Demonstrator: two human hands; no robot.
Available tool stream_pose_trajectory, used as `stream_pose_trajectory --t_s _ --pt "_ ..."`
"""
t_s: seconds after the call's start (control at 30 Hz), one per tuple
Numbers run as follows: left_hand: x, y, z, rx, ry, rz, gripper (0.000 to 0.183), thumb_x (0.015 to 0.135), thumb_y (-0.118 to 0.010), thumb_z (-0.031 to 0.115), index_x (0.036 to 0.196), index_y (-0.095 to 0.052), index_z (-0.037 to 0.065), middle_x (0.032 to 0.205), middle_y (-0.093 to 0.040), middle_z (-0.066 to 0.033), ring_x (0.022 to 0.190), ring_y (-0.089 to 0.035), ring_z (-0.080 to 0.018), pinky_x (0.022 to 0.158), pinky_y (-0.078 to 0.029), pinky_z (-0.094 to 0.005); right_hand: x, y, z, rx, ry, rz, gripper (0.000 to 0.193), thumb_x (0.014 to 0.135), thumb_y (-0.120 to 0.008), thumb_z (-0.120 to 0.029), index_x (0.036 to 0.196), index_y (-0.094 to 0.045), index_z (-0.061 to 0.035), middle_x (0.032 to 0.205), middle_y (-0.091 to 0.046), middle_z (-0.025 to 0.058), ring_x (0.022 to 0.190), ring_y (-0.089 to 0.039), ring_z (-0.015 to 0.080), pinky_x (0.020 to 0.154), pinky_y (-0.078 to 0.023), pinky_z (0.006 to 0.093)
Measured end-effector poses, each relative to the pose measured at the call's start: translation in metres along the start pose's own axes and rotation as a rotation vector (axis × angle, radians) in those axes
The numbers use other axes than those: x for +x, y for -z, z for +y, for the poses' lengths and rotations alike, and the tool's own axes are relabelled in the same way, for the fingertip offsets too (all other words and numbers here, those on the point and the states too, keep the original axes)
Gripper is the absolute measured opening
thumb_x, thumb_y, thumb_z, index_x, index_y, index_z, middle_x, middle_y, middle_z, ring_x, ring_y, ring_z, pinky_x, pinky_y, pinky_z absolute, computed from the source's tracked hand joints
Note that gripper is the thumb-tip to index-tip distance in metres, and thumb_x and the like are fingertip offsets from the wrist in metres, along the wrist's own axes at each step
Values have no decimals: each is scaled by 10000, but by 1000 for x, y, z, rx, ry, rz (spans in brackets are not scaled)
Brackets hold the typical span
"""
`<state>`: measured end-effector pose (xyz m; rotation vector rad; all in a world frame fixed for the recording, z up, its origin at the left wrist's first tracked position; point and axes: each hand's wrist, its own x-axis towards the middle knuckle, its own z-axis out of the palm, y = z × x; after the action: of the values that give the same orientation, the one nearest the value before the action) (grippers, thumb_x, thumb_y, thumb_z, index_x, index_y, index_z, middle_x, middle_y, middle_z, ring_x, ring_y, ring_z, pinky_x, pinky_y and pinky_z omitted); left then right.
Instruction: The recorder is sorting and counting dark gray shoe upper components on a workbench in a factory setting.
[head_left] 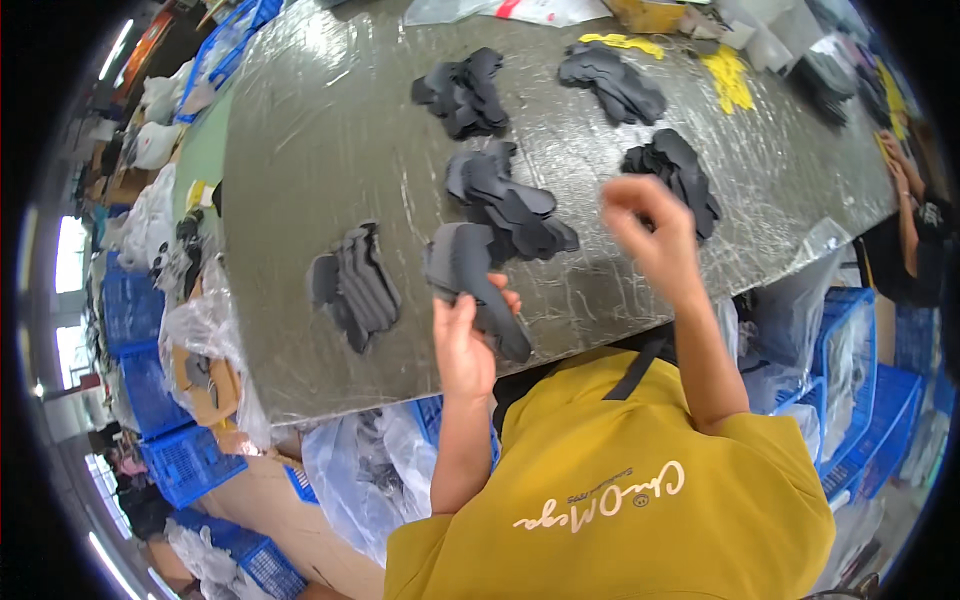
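I hold grey pieces point(468, 265) over the counter point(300, 150), near its front edge: the left hand point(466, 345) grips them between thumb and fingers, probably to keep them together. The right hand point(655, 235) hovers curled; I cannot tell its grip. Around lie piles point(512, 205), spaced perhaps to stay distinct.

Piles of pieces point(510, 203) lie on the table point(290, 160); crates point(152, 392) stand left of it, a bag point(340, 470) before it.
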<state>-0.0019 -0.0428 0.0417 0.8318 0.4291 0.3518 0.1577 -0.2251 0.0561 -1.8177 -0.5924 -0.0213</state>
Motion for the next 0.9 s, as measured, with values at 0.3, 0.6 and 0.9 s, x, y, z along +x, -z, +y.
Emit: stream_pose_trajectory --t_s 0.3,0.6,0.9 --pt "-8 -5 -3 336 -287 106 455 954 -509 71 1371 -329 37 1265 -487 -62 1104 -501 -144 988 -383 -315 -20 -94 -48 270 -132 -375 319 769 -760 -128 967 -539 -12 853 -576 31 742 -581 105 697 -486 260" --pt "-8 21 20 -69 -96 185 308 978 -429 163 1264 -402 52 1116 -566 -153 952 -600 -253 789 -542 -454 -8 -92 -37 640 -271 -80 231 790 -638 -2 1000 -544 -24 812 -561 -17 703 -517 29 602 -443 190" --pt "-8 34 31 -133 12 57 367 976 -423 170 1312 -376 31 1144 -556 -158 962 -588 -250 869 -520 -489 66 -109 15 -265 180 -163 393 707 -688 -55 1088 -591 -44 824 -593 97 738 -611 203 684 -504 320"
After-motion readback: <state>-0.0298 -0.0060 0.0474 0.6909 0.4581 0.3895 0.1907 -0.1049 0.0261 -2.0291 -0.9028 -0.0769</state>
